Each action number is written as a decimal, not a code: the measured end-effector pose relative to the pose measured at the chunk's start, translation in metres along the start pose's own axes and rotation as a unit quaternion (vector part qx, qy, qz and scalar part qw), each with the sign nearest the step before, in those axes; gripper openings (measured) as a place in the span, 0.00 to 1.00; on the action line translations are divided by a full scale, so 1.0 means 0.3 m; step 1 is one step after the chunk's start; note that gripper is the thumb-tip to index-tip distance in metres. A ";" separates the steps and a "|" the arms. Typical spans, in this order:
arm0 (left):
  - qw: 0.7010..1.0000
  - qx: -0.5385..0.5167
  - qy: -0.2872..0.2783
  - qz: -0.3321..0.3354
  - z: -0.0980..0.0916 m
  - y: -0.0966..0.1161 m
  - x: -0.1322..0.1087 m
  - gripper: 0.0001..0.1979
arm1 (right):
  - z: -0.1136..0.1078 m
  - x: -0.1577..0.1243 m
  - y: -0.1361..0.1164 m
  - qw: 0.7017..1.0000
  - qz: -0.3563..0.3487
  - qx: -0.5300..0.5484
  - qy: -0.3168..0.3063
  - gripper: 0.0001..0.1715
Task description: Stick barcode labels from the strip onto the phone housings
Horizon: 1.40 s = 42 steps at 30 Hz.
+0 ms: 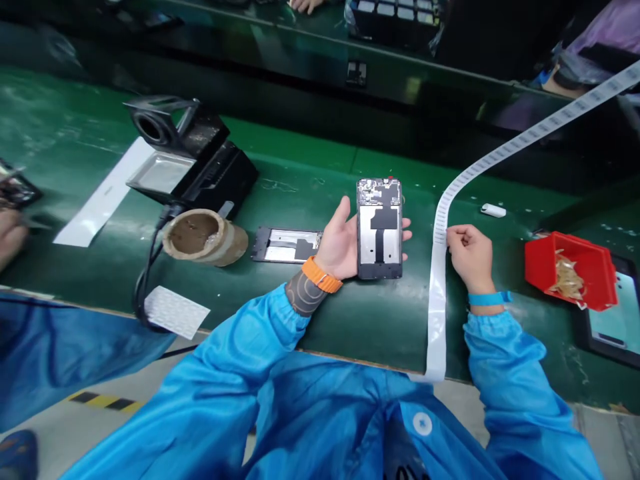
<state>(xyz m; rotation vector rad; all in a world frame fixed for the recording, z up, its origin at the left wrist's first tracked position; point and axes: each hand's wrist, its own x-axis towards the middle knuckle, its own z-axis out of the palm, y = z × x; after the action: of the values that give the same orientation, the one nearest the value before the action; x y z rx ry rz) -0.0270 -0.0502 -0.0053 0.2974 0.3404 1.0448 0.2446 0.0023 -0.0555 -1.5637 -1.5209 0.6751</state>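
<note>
On my left hand (338,248), palm up with the thumb raised, rests an opened phone (379,230); its circuit board and silver inner frame show, and most of my fingers are hidden behind it. My right hand (469,257) is curled, with thumb and forefinger pinching the edge of a long white label strip (438,293). Dark printed labels run along the strip's upper part. A second opened phone (287,245) lies flat on the green bench (320,310), just left of my left wrist.
At left stand a black soldering-iron stand (193,153) and a round brown pot (205,238). A red bin (571,270) with small pale pieces sits at right, beside a phone in a dark tray (617,313). Another person's hand (11,235) shows at the left edge.
</note>
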 end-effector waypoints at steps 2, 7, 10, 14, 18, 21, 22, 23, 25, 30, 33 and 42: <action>1.000 -0.010 -0.005 -0.013 -0.006 -0.003 -0.001 0.40 | -0.006 -0.017 -0.004 1.000 -0.019 -0.011 0.000 0.10; 0.999 -0.012 -0.016 -0.024 -0.017 -0.006 -0.003 0.40 | -0.023 -0.036 -0.008 0.999 -0.034 -0.036 0.008 0.11; 0.999 -0.007 -0.025 -0.024 -0.023 -0.006 -0.003 0.40 | -0.024 -0.038 -0.006 0.998 -0.036 -0.057 0.009 0.13; 0.999 0.001 -0.029 -0.028 -0.027 -0.006 -0.007 0.39 | -0.030 -0.045 0.000 0.996 -0.051 -0.070 0.015 0.13; 0.999 0.008 -0.032 -0.031 -0.030 -0.010 -0.011 0.39 | -0.035 -0.052 0.001 0.997 -0.045 -0.065 0.010 0.13; 0.999 0.012 -0.035 -0.031 -0.032 -0.014 -0.011 0.38 | -0.037 -0.054 0.002 0.998 -0.036 -0.050 0.004 0.13; 0.999 0.014 -0.035 -0.030 -0.033 -0.014 -0.011 0.38 | -0.038 -0.054 0.003 0.998 -0.036 -0.047 0.001 0.13; 0.999 0.017 -0.036 -0.030 -0.033 -0.015 -0.010 0.38 | -0.039 -0.055 0.004 0.998 -0.038 -0.046 -0.001 0.13; 0.999 0.024 -0.035 -0.030 -0.031 -0.015 -0.010 0.39 | -0.039 -0.056 0.005 0.998 -0.042 -0.046 -0.002 0.13; 0.998 0.038 -0.028 -0.034 -0.024 -0.011 -0.018 0.38 | -0.038 -0.060 -0.002 0.999 -0.031 -0.038 0.004 0.12; 0.999 0.041 -0.004 -0.029 -0.027 -0.007 -0.024 0.38 | -0.049 -0.048 -0.003 0.998 -0.036 -0.054 0.021 0.13; 0.990 0.058 0.118 0.059 0.009 0.090 -0.046 0.43 | -0.143 -0.003 0.064 0.988 -0.047 -0.105 0.100 0.14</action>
<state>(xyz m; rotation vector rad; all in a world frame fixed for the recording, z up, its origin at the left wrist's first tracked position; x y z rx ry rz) -0.0533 -0.0497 0.0098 0.3001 0.6043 1.1815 0.2906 -0.0052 -0.0500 -1.6490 -1.5400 0.3013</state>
